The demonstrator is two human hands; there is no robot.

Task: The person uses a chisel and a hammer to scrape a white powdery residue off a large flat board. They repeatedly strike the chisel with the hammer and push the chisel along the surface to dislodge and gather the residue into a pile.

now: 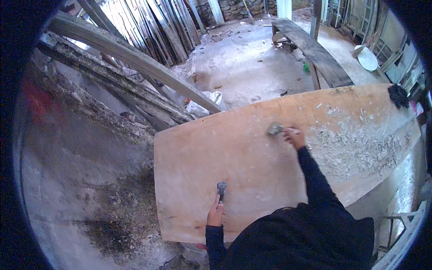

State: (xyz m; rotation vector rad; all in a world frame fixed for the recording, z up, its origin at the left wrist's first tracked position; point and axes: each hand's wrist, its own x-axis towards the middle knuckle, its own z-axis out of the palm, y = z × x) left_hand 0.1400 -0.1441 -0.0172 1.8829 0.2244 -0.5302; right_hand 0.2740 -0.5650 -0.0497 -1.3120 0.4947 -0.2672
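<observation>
A large bare wooden board (252, 166) lies flat in front of me. My left hand (216, 214) is closed on a small dark-headed tool (221, 189) that rests on the board near its front edge. My right hand (294, 137), arm stretched out in a dark sleeve, grips a flat grey scraper (275, 129) pressed on the board's middle. To the right of the scraper the board is covered with pale flakes and scrapings (360, 150).
A dark clump (398, 95) sits at the board's far right corner. Rough old timbers (126, 76) lean at the left, with planks stacked behind. A dark wooden bench (315, 51) stands beyond on the dusty floor. Dark debris (121, 216) lies at lower left.
</observation>
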